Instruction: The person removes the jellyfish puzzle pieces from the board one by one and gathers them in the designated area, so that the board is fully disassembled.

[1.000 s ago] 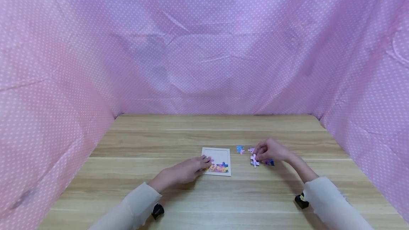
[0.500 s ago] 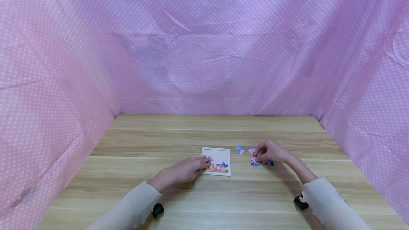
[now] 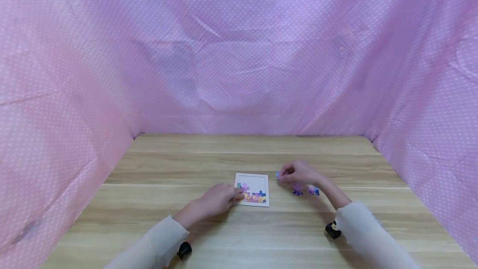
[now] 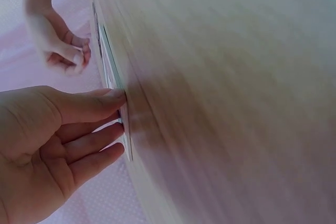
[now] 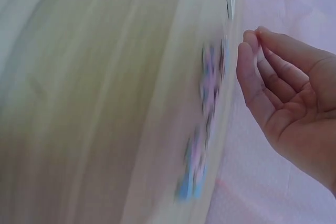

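A square white puzzle frame [image 3: 251, 174] lies on the wooden table, with colourful pieces [image 3: 255, 196] fitted along its near part. My left hand [image 3: 220, 199] holds the frame's left edge; in the left wrist view my thumb [image 4: 107, 103] and fingertips meet that edge. Right of the frame, my right hand [image 3: 300, 172] hovers beside a blue puzzle piece [image 3: 277, 174] that it partly hides. Its thumb and fingertips are close together in the right wrist view, and I see nothing between them. A purple puzzle piece [image 3: 297, 189] and a pink-and-blue puzzle piece [image 3: 313, 190] lie below that hand.
Light wood tabletop [image 3: 186, 152] surrounds the frame and pieces. Pink dotted cloth [image 3: 239, 74] hangs behind it and on both sides. A black device [image 3: 184, 250] sits at the left wrist and another black device [image 3: 333, 230] at the right.
My right hand has moved left, from the purple pieces to the blue one. My left fingers have drawn back slightly toward the frame's edge, uncovering more of the fitted pieces.
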Available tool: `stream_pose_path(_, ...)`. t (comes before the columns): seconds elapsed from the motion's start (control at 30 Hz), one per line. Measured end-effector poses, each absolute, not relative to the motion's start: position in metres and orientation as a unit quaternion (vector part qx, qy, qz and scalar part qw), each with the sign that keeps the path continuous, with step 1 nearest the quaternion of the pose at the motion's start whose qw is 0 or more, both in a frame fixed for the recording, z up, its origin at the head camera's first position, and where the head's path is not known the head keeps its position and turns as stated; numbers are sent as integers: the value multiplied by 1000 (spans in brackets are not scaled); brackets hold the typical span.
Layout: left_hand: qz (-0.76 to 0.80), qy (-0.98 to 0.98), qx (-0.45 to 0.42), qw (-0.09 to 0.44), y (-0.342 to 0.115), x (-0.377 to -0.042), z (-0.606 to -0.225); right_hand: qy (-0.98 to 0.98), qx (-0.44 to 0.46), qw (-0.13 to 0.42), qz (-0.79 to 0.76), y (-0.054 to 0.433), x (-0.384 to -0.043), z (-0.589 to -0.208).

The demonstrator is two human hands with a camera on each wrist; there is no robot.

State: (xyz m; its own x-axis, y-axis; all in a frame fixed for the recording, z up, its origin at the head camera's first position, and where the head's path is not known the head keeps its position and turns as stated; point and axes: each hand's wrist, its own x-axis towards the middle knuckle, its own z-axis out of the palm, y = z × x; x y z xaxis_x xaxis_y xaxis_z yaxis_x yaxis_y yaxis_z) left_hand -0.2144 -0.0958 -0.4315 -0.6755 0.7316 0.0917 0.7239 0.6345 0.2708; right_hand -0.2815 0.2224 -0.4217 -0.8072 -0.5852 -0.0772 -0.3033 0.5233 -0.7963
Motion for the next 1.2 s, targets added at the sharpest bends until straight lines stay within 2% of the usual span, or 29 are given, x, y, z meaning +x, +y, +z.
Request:
stream_pose_path(0.27, 149, 903, 403, 18, -97, -213, -433, 825, -280, 211, -444, 176, -285, -427)
stream_pose_path(0.63, 149, 899, 413, 12, -97, -214, -432, 846, -335, 145, -388, 126, -288, -430)
stream_pose_path(1.2, 160, 888, 432, 3, -97, -218, -436, 848, -368, 154, -349, 104, -281, -434)
